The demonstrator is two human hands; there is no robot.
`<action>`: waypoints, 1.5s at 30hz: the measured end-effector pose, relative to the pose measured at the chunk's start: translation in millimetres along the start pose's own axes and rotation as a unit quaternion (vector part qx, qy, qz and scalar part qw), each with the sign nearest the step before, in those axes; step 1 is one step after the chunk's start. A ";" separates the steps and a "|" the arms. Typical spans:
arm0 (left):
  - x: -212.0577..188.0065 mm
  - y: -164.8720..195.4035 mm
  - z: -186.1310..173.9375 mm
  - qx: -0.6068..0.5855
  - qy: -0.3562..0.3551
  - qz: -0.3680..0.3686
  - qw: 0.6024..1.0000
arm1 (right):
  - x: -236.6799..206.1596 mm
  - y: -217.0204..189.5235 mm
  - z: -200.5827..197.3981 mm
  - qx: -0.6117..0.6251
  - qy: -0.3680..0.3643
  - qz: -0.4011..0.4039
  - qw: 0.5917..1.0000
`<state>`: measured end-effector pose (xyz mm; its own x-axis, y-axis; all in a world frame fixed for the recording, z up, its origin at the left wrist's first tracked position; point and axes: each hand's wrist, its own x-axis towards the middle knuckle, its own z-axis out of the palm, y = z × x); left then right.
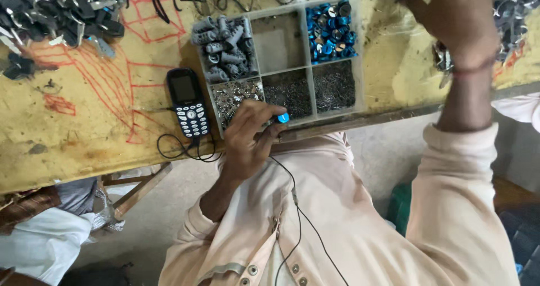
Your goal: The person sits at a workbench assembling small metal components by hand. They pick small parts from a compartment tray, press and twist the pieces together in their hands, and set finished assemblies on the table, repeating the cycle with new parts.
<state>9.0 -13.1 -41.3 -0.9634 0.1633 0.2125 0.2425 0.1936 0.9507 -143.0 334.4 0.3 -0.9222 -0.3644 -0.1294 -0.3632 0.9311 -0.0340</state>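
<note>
Overhead, view: the head camera looks down over a pale long-sleeved shirt at a worn yellow workbench (84, 145) marked with red scribbles.
Left hand: the left hand (250, 137) hovers at the near edge of the tray, fingers curled and pinching a small blue cap (283, 117) between thumb and fingertips.
Right hand: the right hand (453, 13) stretches to the far side of the bench, into a pile of dark metal parts (514, 7); the back of the hand faces the camera, so whether its fingers grip anything cannot be told.
Tray: a clear plastic divided tray (360, 55) lies between the hands (six compartments).
Compartments: grey cylinders (225, 47) fill the far left one, blue caps (332, 30) the far right, the far middle looks bare; the near three hold small silvery bits (236, 94) and fine dark pins (334, 86).
Phone: a dark keypad phone (188, 103) lies just left of the tray, with a thin black cable (183, 151) looping from it toward the shirt.
Far left: a heap of black key rings (56, 10) sits on the bench corner.
</note>
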 end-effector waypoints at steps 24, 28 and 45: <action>2.3 7.2 -3.0 0.011 -0.075 0.021 0.997 | -104.3 -16.6 24.4 0.294 0.161 0.023 0.942; 5.3 8.4 -3.1 0.002 -0.077 0.022 0.997 | -95.6 -18.3 46.8 0.319 0.115 0.108 0.935; 7.1 9.0 -8.1 0.010 -0.103 0.026 0.994 | -83.6 17.7 62.9 0.294 0.206 0.088 0.929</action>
<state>3.4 -18.0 -29.4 -0.9062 0.3678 0.2085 0.2955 0.1984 0.9345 -63.9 382.4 -51.9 -0.9771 -0.0686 0.2015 -0.1784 0.7801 -0.5997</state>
